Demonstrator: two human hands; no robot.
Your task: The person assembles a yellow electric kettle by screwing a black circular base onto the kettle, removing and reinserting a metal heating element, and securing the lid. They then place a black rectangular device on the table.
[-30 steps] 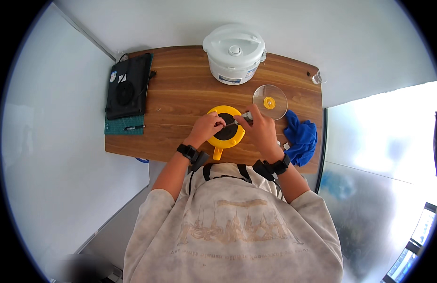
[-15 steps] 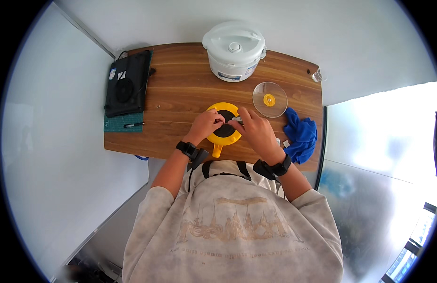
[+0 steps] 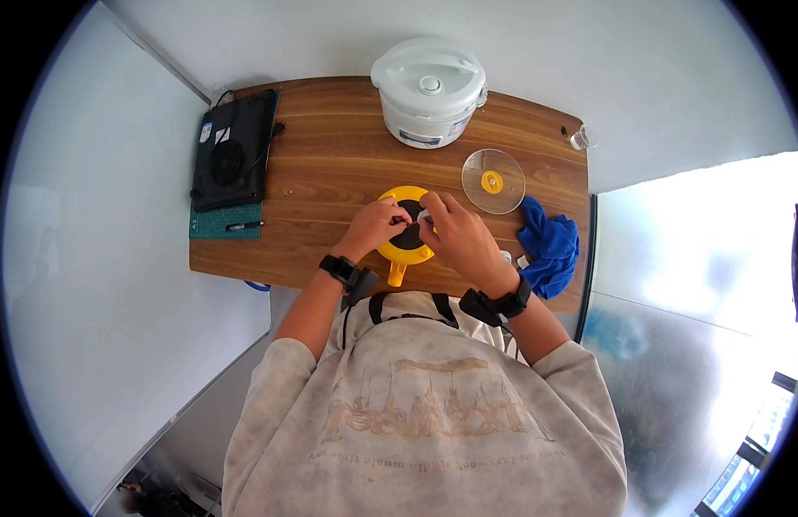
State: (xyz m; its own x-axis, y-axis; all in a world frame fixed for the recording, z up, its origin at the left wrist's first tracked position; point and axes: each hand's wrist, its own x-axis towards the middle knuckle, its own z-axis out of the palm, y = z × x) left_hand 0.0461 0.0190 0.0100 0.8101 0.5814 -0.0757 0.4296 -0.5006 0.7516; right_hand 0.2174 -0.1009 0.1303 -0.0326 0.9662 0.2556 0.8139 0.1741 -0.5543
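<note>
In front of me on the table is a round yellow pot [image 3: 406, 258] with a dark round middle and a short yellow handle toward me. My left hand [image 3: 374, 226] is closed in a pinch above the left part of that dark middle; what it pinches is too small to make out. From the right, my right hand [image 3: 460, 234] is closed, fingertips over the dark middle, on a small pale grey object [image 3: 423, 214] mostly hidden by the fingers. The two hands' fingertips are close together. Beyond my right hand lies a clear glass lid [image 3: 476, 191] with a yellow knob.
A pale rice cooker [image 3: 422, 110] stands at the back. At the left, a black flat appliance [image 3: 244, 155] lies partly on a green cutting mat [image 3: 214, 226] with a black pen [image 3: 244, 226]. A blue cloth [image 3: 549, 246] is crumpled at the right, below a small clear glass [image 3: 581, 138].
My right hand has shifted slightly left, its fingers now higher and nearer the left fingertips. The left hand stays almost where it was.
</note>
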